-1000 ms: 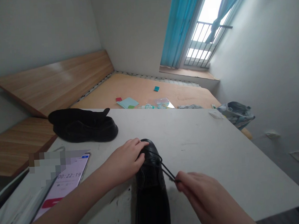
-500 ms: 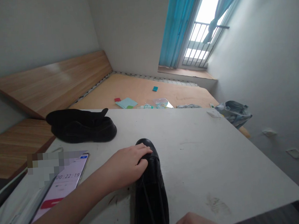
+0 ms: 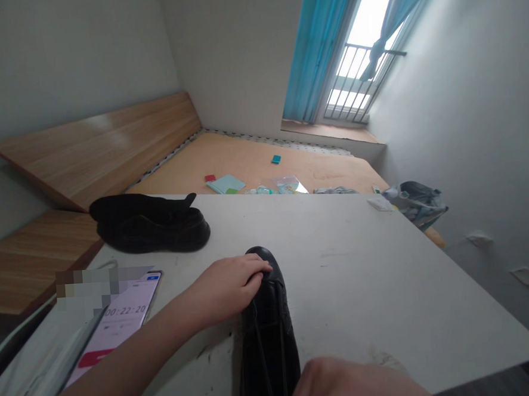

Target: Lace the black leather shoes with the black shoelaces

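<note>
A black leather shoe (image 3: 267, 341) lies on the white table with its toe pointing away from me. Two thin dark strands run along its top toward the bottom edge of the picture. My left hand (image 3: 234, 286) reaches in from the left, its fingers wrapped over the toe and pressing on it. At the bottom edge, against the right side of the shoe's heel end, my right hand (image 3: 338, 381) is curled closed. Its fingertips are hidden, and whatever they hold cannot be made out. A second black shoe (image 3: 154, 225) rests on the table at the back left.
A phone (image 3: 123, 314) showing a timer lies on the left of the white table (image 3: 363, 275), beside a clear plastic item. Behind stands a bed (image 3: 252, 148) with paper and plastic packets. A grey-blue bag (image 3: 417, 200) sits past the table's right edge.
My right hand has come further into view, moving up and left to the shoe's side. My left hand keeps its hold on the toe. The whole view has shifted slightly.
</note>
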Demonstrator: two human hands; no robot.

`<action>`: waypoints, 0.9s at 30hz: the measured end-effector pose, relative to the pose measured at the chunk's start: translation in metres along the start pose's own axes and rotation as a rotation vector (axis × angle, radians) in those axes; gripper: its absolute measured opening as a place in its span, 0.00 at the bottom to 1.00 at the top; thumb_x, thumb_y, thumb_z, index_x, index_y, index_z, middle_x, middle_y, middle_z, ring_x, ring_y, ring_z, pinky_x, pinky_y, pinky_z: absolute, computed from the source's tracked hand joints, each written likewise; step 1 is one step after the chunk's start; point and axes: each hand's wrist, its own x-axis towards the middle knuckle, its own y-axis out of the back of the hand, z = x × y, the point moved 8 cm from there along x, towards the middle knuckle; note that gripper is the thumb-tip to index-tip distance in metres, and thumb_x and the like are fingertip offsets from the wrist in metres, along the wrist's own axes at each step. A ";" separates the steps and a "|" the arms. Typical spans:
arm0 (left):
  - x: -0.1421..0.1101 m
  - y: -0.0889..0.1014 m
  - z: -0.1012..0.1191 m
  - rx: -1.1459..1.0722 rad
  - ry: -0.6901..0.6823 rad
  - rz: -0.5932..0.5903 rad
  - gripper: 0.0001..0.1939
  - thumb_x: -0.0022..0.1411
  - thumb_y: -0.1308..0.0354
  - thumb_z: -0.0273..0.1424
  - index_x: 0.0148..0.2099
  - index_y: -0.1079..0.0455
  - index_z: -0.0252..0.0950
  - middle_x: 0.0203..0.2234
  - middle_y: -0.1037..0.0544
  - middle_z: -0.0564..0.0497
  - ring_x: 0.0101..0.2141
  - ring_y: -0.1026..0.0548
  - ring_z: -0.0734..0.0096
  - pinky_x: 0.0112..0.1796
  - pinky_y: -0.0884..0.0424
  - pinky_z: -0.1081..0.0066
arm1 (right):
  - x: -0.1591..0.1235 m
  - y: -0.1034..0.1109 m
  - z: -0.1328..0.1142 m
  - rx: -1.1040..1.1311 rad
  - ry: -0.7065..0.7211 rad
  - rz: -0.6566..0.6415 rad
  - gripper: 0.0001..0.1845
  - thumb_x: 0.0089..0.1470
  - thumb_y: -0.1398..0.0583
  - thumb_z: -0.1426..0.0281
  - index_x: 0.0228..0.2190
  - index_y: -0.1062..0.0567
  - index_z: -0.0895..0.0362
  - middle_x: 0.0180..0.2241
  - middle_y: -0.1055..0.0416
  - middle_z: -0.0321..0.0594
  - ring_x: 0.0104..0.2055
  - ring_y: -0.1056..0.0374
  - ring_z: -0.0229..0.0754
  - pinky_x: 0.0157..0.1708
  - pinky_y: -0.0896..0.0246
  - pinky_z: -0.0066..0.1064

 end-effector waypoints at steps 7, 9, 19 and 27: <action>-0.011 0.036 0.002 -0.397 0.015 0.017 0.16 0.62 0.55 0.33 0.29 0.29 0.37 0.26 0.21 0.52 0.32 0.23 0.65 0.36 0.29 0.69 | 0.031 0.062 -0.055 0.757 0.322 0.303 0.16 0.65 0.45 0.63 0.26 0.38 0.52 0.15 0.55 0.25 0.18 0.63 0.35 0.23 0.49 0.21; -0.021 0.033 0.015 -0.482 0.004 -0.060 0.15 0.61 0.53 0.33 0.29 0.27 0.38 0.26 0.21 0.53 0.33 0.23 0.65 0.37 0.29 0.70 | 0.035 0.072 -0.060 0.797 0.331 0.365 0.13 0.65 0.45 0.67 0.26 0.37 0.52 0.15 0.55 0.26 0.18 0.62 0.36 0.22 0.48 0.20; -0.032 0.035 0.037 -0.626 -0.059 0.025 0.17 0.69 0.54 0.42 0.33 0.33 0.39 0.30 0.27 0.54 0.36 0.28 0.68 0.41 0.30 0.70 | 0.034 0.108 -0.068 -0.022 0.338 0.766 0.13 0.61 0.43 0.60 0.30 0.27 0.55 0.21 0.30 0.34 0.17 0.44 0.33 0.18 0.47 0.24; -0.030 0.070 -0.009 -0.886 0.067 0.300 0.19 0.69 0.56 0.45 0.28 0.45 0.40 0.19 0.45 0.59 0.19 0.44 0.77 0.26 0.32 0.72 | -0.035 0.183 -0.059 -0.517 0.412 1.274 0.13 0.61 0.44 0.63 0.30 0.23 0.56 0.23 0.37 0.34 0.24 0.42 0.36 0.22 0.49 0.27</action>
